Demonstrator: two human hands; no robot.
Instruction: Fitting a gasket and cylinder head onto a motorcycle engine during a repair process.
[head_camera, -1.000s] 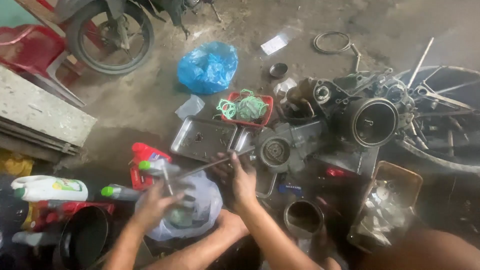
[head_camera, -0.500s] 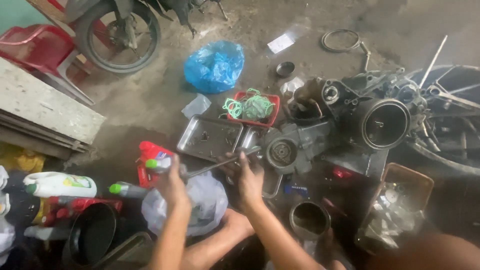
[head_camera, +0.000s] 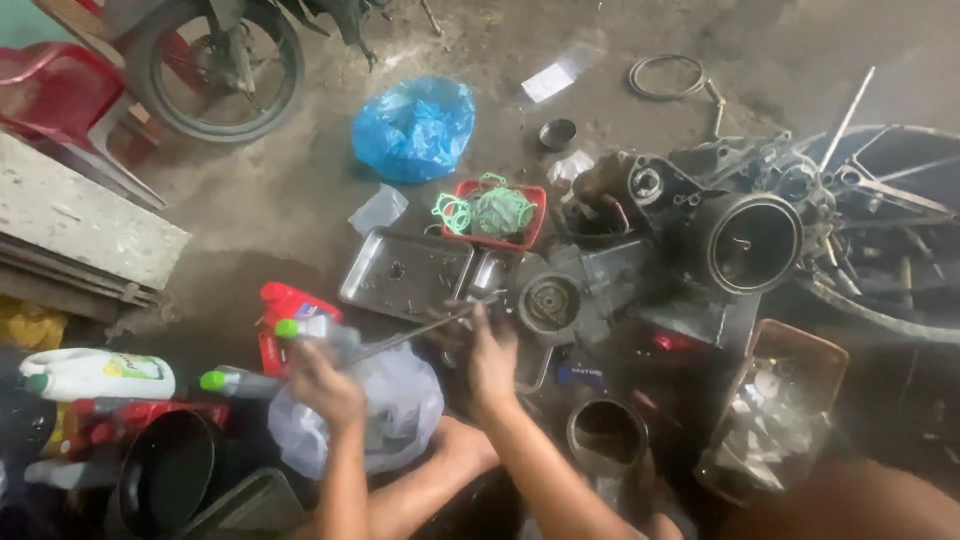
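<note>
A white jug (head_camera: 95, 375) with a green cap and a colourful label lies on its side at the far left. Just right of it lies a small bottle (head_camera: 240, 382) with a green cap. A red packet (head_camera: 285, 312) sits behind them, near a metal tray. A clear plastic bag (head_camera: 390, 400) lies under the left hand (head_camera: 325, 385). A blue plastic bag (head_camera: 415, 128) sits crumpled on the floor farther off. A white paper slip (head_camera: 548, 82) lies beyond it. A small blue label (head_camera: 580, 376) shows near the right hand (head_camera: 490, 360).
</note>
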